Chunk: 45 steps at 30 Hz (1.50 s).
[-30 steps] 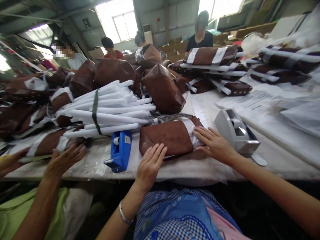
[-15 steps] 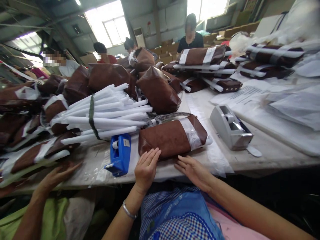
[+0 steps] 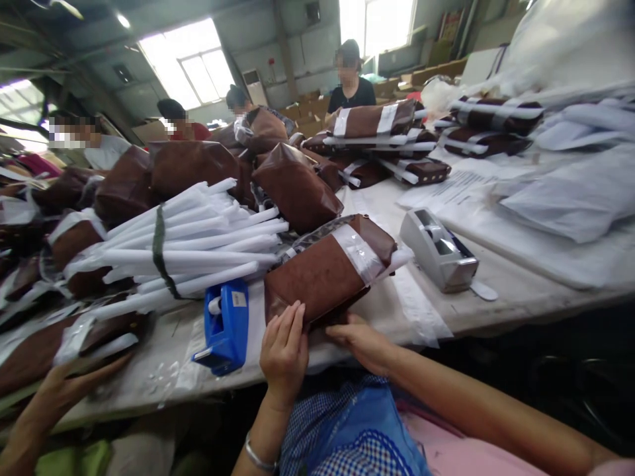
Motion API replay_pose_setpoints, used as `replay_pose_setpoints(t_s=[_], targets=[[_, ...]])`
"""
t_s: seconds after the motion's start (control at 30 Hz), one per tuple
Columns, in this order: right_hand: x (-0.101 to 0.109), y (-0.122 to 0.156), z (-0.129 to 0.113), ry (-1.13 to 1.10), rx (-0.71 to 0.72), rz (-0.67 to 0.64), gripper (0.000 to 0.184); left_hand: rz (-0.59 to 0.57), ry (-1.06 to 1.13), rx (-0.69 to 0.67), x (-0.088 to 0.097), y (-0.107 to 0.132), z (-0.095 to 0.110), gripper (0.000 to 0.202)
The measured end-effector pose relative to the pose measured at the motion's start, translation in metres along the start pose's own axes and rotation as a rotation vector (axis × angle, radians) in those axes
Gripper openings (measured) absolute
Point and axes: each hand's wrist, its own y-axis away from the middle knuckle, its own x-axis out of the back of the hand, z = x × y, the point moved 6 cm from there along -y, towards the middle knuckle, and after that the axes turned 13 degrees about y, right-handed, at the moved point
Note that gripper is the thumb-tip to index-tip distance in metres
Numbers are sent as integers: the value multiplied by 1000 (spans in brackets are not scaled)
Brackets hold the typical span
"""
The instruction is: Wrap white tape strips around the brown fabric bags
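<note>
A brown leather bag [image 3: 317, 274] lies in front of me at a tilt, its near right edge raised off the table. A white paper-like band under clear tape [image 3: 360, 254] wraps its right part, and a white roll [image 3: 399, 259] sticks out there. My left hand [image 3: 285, 347] holds the bag's near left corner, fingers on top and thumb hidden. My right hand [image 3: 362, 340] is below the near edge, its fingers stretched towards the underside, their tips partly hidden. Left of the bag stands a blue tape dispenser [image 3: 225, 327]; right of it, a grey tape dispenser [image 3: 439, 251].
A bundle of white rolls [image 3: 198, 241] tied with a green band lies at the left. Brown bags [image 3: 295, 185] are heaped behind. Plastic sheets [image 3: 570, 198] cover the right side. A co-worker's hand [image 3: 64, 390] touches another bag at the left. Several people are further back.
The bag has tilted up, its right end rising, with my left hand on its corner. My right hand has moved left, under its near edge. The view has shifted slightly right.
</note>
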Motion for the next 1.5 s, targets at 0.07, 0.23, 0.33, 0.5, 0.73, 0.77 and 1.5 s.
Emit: replay_pose_setpoints(t_s=[0.07, 0.23, 0.33, 0.5, 0.73, 0.77, 1.5], targets=[[-7, 4, -8, -40, 16, -62, 36, -15, -36, -49, -5, 5, 6, 62], [-13, 7, -14, -102, -22, -54, 38, -124, -63, -52, -18, 12, 8, 70], [-14, 8, -18, -66, 26, -88, 41, -50, -95, -120, -13, 3, 3, 65], [31, 26, -42, 671, 246, -97, 43, 21, -74, -139, -6, -17, -6, 66], [142, 67, -77, 2017, 738, 560, 39, 67, 9, -24, 1, -33, -7, 69], [151, 66, -76, 2075, 725, 599, 37, 69, 21, -14, 1, -36, -8, 69], [103, 22, -77, 1587, 687, 477, 56, 123, 98, 47, 6, -54, -13, 66]])
